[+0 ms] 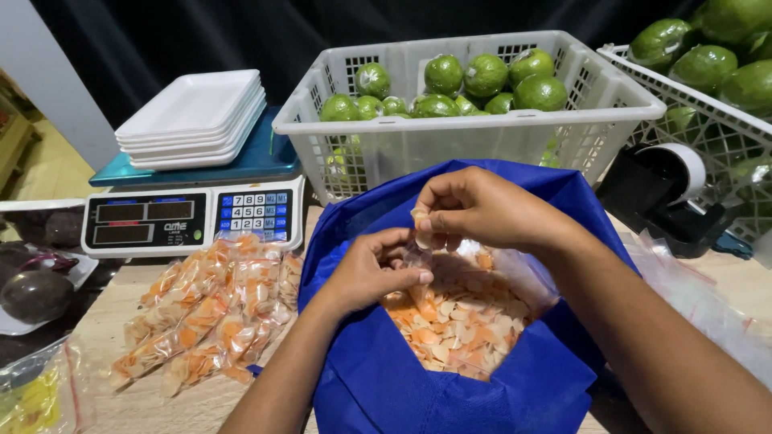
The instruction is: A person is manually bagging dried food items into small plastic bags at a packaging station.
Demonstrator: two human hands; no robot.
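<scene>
My right hand (474, 210) pinches a pale chip (419, 215) and the clear liner's edge; my left hand (371, 272) is closed on the clear liner (523, 277) just below, over the open blue bag (386, 378) full of orange-white chips (458, 317). Left on the table (121, 337): filled chip packets (213, 309), scale (189, 213) with white trays (193, 116). Behind: white basket (450, 145) of green fruit (486, 76).
</scene>
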